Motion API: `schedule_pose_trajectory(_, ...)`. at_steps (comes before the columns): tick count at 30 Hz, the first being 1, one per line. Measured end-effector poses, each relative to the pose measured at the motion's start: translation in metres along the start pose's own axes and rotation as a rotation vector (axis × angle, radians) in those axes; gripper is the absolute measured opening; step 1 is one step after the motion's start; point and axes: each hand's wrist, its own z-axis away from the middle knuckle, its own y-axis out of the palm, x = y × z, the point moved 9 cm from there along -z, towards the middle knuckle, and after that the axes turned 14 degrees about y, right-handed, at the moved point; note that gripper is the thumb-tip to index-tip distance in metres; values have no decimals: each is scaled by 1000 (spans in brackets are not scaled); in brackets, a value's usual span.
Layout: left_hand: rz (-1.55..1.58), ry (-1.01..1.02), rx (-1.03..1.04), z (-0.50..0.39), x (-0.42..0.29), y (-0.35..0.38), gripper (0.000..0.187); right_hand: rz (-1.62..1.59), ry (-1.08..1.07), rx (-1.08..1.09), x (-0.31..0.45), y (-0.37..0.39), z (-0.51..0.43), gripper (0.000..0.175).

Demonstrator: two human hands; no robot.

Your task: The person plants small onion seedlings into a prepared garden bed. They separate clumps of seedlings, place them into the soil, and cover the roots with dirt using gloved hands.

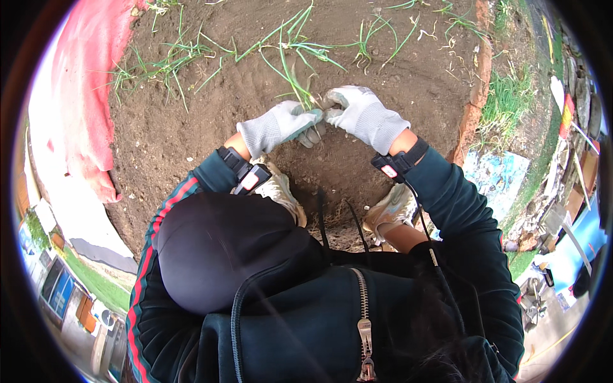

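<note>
My left hand (286,122), in a white and grey-green knit work glove, grips a small bunch of green onion plants (298,88). Their long leaves rise away from me above the glove, and thin pale strands hang below the fingers. My right hand (355,111), gloved the same way, meets the left at the fingertips. Its thumb and fingers curl together beside the bunch; whether something is pinched between them is hidden. Both hands are above bare brown soil (325,167), just in front of my shoes (281,189).
More green onion plants (184,57) lie or stand in a loose row across the soil. Red cloth (84,95) borders the left side. A brick edging (474,105) runs along the right, with a grass-like clump (507,103) and a blue-white printed sheet (498,177) beyond it.
</note>
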Motion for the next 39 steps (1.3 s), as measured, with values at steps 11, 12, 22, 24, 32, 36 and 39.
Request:
schedule_pose_trajectory(11,326,78,-44,-2,-2,-8,39,-822,682,-587,-238,-43,-20,21)
schedule_pose_trajectory(12,332,92,-40,-2,-1,-7,38,-779,615,-559,-238,-39,-27,21)
schedule_pose_trajectory(22,466,41,-54,-1,21,-9,35,-68,795,-423,-211,-37,-42,35)
schedule_pose_trajectory(24,476,30,-64,-1,21,-8,36,-163,838,-370,-219,-34,-43,35)
schedule_pose_trajectory(32,445,71,-184,-5,9,-15,32,-363,824,-420,-254,-16,-55,48)
schedule_pose_trajectory(36,431,62,-317,-3,11,-31,29,-812,858,-237,-263,-8,-45,58)
schedule_pose_trajectory(39,404,47,-365,1,13,-37,26,-316,809,-224,-231,-37,-34,50)
